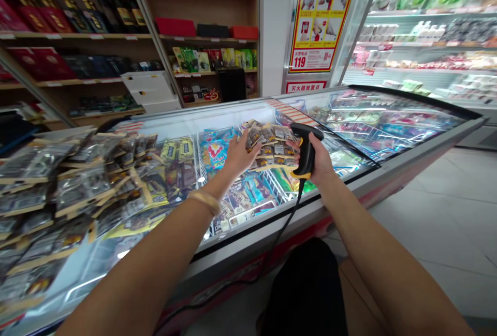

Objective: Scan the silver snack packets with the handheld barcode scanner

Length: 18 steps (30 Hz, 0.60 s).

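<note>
At the left, a heap of carded packets [83,186] blurs and runs off the edge, while my left hand [241,157] spreads its fingers over the near-left part of a sheet of small packets [275,145] above the glass-topped chest freezer [388,180]; whether they pinch it, I can't tell. Farther right, the black-and-yellow barcode scanner [306,155] overlaps the sheet's right end, its handle wrapped by my right hand [322,162], some fingers hidden behind it.
</note>
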Available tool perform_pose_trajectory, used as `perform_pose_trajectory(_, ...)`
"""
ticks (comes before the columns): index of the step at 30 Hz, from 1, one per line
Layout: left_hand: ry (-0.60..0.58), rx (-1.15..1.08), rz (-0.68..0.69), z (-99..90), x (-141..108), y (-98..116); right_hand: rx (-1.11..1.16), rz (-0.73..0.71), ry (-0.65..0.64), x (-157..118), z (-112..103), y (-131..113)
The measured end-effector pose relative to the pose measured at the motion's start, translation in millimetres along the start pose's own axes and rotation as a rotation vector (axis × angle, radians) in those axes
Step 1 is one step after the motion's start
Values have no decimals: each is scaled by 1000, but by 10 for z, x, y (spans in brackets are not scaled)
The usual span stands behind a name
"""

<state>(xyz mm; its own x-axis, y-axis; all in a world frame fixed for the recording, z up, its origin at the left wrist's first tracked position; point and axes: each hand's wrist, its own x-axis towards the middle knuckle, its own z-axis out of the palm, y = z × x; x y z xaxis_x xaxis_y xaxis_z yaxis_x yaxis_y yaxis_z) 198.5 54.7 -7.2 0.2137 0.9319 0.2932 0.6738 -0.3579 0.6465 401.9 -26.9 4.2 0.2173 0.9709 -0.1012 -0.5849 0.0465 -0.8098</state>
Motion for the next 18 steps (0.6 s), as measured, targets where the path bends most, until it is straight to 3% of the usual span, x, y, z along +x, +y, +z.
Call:
perform_pose_trajectory(7,-68,23,-10,-179,-190,-42,-23,-117,-6,-59,-48,26)
perform_pose_trajectory(10,-33,18,50,-326,-299,-58,-34,-157,-37,-118,1,26)
perform_pose_trajectory(13,31,44,105,-527,-448,-117,-24,-150,-59,-194,205,67)
perform_pose_trajectory(18,189,104,153,-971,-668,-323,-36,-69,-206,-353,819,355)
